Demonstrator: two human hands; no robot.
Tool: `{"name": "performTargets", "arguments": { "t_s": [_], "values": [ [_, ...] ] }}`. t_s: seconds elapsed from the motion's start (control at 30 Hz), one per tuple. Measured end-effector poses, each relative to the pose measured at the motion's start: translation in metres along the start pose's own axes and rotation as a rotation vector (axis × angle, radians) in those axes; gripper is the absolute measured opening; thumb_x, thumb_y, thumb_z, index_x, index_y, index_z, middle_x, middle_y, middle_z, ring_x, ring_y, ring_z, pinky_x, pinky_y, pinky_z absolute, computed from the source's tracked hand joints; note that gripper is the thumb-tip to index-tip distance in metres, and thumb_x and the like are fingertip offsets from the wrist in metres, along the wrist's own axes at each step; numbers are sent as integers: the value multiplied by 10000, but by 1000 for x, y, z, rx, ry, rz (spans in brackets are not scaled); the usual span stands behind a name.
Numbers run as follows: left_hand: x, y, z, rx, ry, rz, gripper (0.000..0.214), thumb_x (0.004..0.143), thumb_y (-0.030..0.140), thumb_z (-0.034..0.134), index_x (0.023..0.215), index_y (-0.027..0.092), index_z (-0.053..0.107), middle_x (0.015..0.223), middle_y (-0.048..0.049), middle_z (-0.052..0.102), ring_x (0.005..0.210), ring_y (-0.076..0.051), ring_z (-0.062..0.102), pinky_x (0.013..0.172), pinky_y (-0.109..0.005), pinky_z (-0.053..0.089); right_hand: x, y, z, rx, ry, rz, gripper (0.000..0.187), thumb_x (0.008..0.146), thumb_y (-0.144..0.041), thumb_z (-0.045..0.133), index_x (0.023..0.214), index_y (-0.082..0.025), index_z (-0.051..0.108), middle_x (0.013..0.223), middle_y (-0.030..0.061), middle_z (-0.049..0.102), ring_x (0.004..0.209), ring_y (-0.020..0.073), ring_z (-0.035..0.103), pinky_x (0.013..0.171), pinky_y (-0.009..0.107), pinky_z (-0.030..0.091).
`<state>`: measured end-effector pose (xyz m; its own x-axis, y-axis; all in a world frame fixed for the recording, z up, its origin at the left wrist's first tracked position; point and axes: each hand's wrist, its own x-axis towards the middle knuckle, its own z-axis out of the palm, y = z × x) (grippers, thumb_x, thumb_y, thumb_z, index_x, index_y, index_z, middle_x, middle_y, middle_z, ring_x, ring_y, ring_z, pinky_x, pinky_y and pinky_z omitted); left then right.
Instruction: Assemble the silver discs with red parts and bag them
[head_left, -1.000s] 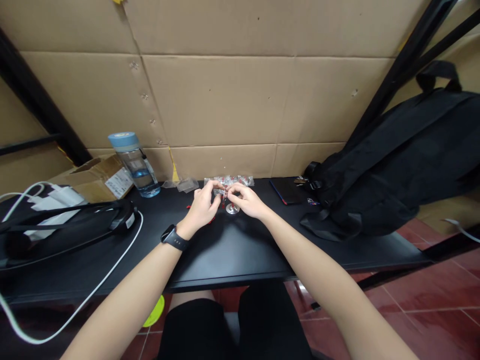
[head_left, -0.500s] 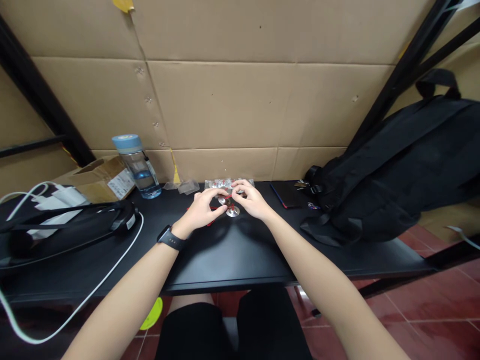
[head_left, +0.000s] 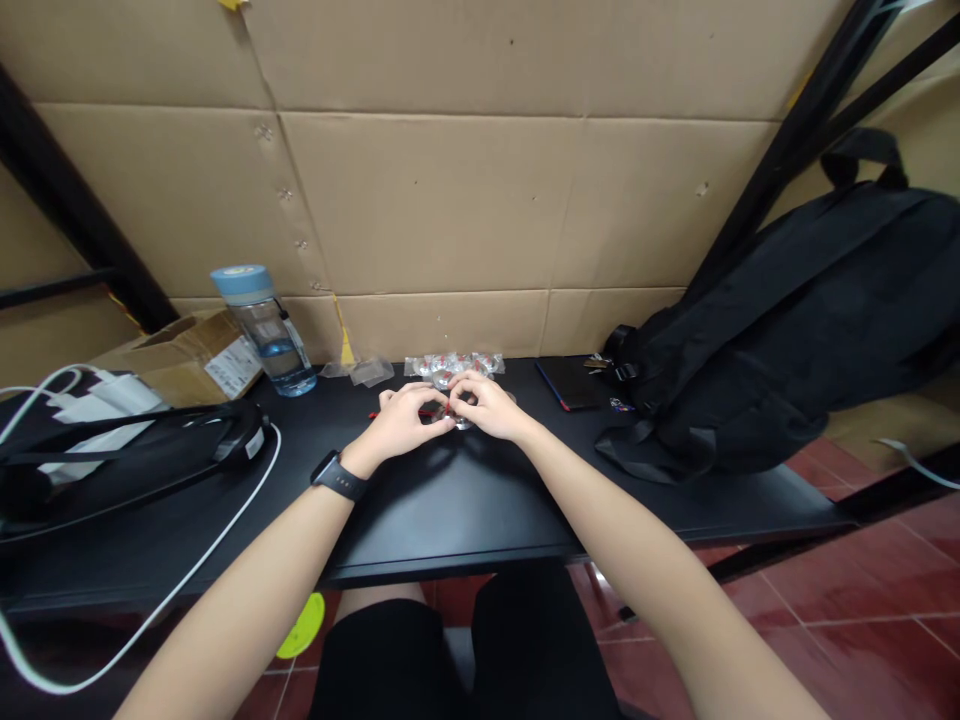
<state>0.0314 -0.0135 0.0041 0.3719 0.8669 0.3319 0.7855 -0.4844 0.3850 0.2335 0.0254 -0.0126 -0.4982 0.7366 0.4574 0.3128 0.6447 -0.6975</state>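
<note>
Over the black tabletop, my left hand (head_left: 405, 420) and my right hand (head_left: 492, 408) meet fingertip to fingertip. Both pinch a thin red cord (head_left: 448, 406) that shows between them. Just below the fingertips a shiny silver metal disc (head_left: 463, 424) lies partly hidden by my hands. More red cord shows behind my left fingers. Another round silver piece (head_left: 442, 380) sits just beyond the fingers. Behind it lies a row of clear plastic packets (head_left: 480, 362) with shiny silver and red contents.
At the left are a water bottle (head_left: 274, 345), an open cardboard box (head_left: 184, 362), a black bag (head_left: 150, 465) and a white cable (head_left: 259, 495). Empty-looking clear wrappers (head_left: 367, 372) lie near the cardboard wall (head_left: 420, 200). To the right are a dark flat case (head_left: 568, 385) and a black backpack (head_left: 787, 330).
My fingertips have come closer together and the red cord between them now runs more upright. The silver disc under my hands is more covered. The view has shifted slightly.
</note>
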Motion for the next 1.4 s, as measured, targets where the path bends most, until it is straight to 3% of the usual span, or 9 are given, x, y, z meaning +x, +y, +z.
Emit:
{"name": "performTargets", "arguments": {
  "t_s": [0.23, 0.43, 0.53, 0.67, 0.87, 1.0, 1.13, 1.4],
  "values": [
    [2, -3, 2, 23, 9, -37, 161, 891, 379, 635, 957, 298, 758, 1232, -53, 715, 1255, -295, 572, 1031, -485, 315, 1, 6, -1, -37, -21, -12, 104, 901, -235, 631, 836, -170, 681, 1037, 58, 641, 940, 167, 611, 788, 274, 474],
    [2, -4, -1, 29, 1, -42, 171, 897, 368, 600, 912, 267, 737, 1097, -32, 755, 1163, -277, 603, 989, -439, 315, -2, 21, -6, -325, -50, 63, 301, 880, -299, 696, 1156, -179, 678, 1072, 84, 690, 959, 192, 627, 839, 300, 467],
    [3, -5, -2, 47, 10, -61, 194, 898, 369, 573, 915, 255, 729, 1066, -34, 761, 1091, -264, 627, 963, -425, 320, -2, 27, -8, -370, -144, 100, 183, 866, -246, 703, 1043, -203, 725, 952, 45, 719, 842, 159, 643, 770, 261, 453],
    [3, -6, -4, 75, 37, -72, 201, 887, 377, 561, 898, 253, 719, 1029, -24, 768, 1019, -264, 655, 950, -431, 319, -2, 27, -12, -358, -166, 145, 30, 821, -176, 725, 833, -198, 709, 787, 4, 717, 696, 130, 624, 661, 232, 416],
    [4, -5, -8, 23, 108, -171, 184, 879, 392, 569, 898, 255, 691, 966, -1, 780, 955, -251, 697, 955, -422, 340, -5, 12, -18, -150, -135, 159, 81, 825, -138, 670, 763, -180, 638, 724, 15, 719, 659, 144, 673, 643, 235, 469],
    [5, -9, -7, -104, 150, -269, 208, 888, 435, 564, 943, 260, 663, 947, 9, 787, 913, -233, 712, 943, -399, 392, -3, 3, -7, 147, -46, 206, 51, 870, -204, 636, 834, -191, 602, 762, 17, 735, 746, 172, 742, 697, 261, 535],
    [7, -14, 0, -247, 171, -325, 232, 863, 458, 578, 943, 259, 666, 929, -7, 789, 888, -237, 721, 900, -378, 456, 0, -2, 5, 361, 38, 253, 133, 873, -269, 659, 852, -201, 547, 830, 30, 729, 770, 187, 757, 656, 267, 576],
    [9, -18, 17, -438, 155, -295, 220, 812, 423, 621, 919, 238, 670, 890, -28, 785, 905, -241, 732, 857, -344, 514, -1, -7, 12, 392, 94, 339, 147, 904, -275, 660, 873, -195, 541, 893, 35, 713, 711, 158, 755, 607, 238, 608]
  ]
}}
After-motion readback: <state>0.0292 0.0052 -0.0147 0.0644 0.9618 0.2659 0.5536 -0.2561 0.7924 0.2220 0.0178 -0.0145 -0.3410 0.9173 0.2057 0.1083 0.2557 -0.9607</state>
